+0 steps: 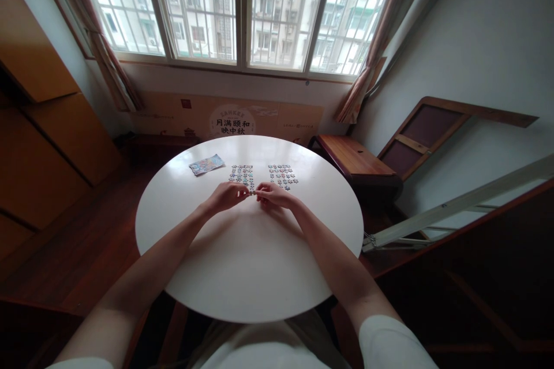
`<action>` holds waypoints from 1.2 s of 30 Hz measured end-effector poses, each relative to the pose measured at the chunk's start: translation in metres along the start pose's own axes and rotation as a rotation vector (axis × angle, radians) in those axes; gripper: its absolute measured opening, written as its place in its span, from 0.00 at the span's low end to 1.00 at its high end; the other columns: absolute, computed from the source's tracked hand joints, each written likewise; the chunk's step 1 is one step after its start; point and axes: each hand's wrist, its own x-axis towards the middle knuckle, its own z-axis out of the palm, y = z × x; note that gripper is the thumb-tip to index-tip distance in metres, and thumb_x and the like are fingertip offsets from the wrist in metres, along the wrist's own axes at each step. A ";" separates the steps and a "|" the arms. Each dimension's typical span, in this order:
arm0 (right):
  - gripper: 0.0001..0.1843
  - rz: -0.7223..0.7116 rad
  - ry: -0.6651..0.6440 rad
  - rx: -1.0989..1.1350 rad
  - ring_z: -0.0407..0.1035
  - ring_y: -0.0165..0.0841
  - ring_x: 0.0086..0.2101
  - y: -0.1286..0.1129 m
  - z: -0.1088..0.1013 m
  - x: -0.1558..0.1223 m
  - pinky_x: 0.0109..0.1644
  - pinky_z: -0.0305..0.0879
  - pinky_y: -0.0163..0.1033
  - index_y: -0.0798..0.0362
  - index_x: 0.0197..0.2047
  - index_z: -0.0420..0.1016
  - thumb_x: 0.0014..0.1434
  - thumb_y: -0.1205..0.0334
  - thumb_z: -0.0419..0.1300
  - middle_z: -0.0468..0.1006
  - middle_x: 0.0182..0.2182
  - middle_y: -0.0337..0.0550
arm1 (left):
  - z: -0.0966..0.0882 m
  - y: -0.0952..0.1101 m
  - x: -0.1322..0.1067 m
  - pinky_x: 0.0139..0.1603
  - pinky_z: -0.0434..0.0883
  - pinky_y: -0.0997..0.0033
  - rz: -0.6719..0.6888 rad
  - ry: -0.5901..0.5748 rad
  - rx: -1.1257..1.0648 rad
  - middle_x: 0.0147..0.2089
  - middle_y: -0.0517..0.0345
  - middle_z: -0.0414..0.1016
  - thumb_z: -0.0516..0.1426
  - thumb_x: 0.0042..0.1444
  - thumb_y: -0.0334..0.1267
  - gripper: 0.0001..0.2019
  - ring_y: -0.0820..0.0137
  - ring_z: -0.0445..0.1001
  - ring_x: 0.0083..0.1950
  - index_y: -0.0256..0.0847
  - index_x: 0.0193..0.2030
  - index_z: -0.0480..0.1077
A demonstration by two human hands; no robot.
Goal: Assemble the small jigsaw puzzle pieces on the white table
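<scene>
1. The left hand and right hand pinch small jigsaw pieces between them, over the white table; forcing a mismatch could bend them.
2. A slip could scatter the loose pieces just beyond.

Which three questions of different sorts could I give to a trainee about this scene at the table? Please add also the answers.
1. Multiple choice: What shape is the white table?
A) square
B) round
C) triangular

2. True or false: The left hand and the right hand are close together over the table.

3. Fill in: On the table, the puzzle pieces lie in ____ main groups, to the right of a colourful printed sheet.

Key: 1. B; 2. true; 3. two
</scene>
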 end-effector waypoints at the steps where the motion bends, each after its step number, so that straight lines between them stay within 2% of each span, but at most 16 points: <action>1: 0.18 -0.003 0.001 -0.002 0.66 0.25 0.22 0.000 0.000 0.000 0.26 0.62 0.31 0.55 0.35 0.69 0.53 0.49 0.66 0.75 0.24 0.38 | 0.001 -0.001 0.000 0.31 0.64 0.76 0.003 0.000 0.002 0.31 0.60 0.79 0.55 0.58 0.38 0.09 0.73 0.72 0.28 0.43 0.35 0.77; 14: 0.15 -0.025 0.010 -0.051 0.66 0.25 0.22 0.000 0.000 0.000 0.26 0.62 0.31 0.56 0.33 0.70 0.57 0.51 0.63 0.75 0.24 0.39 | 0.001 0.000 0.000 0.31 0.63 0.76 0.000 -0.007 0.030 0.30 0.59 0.78 0.53 0.61 0.40 0.12 0.73 0.72 0.28 0.42 0.34 0.77; 36: 0.14 -0.019 0.020 -0.068 0.66 0.25 0.22 0.003 0.000 0.002 0.25 0.62 0.31 0.56 0.30 0.69 0.60 0.53 0.60 0.74 0.23 0.38 | 0.000 0.001 0.000 0.32 0.65 0.76 -0.015 0.006 0.015 0.30 0.61 0.79 0.56 0.58 0.40 0.09 0.74 0.72 0.28 0.43 0.36 0.78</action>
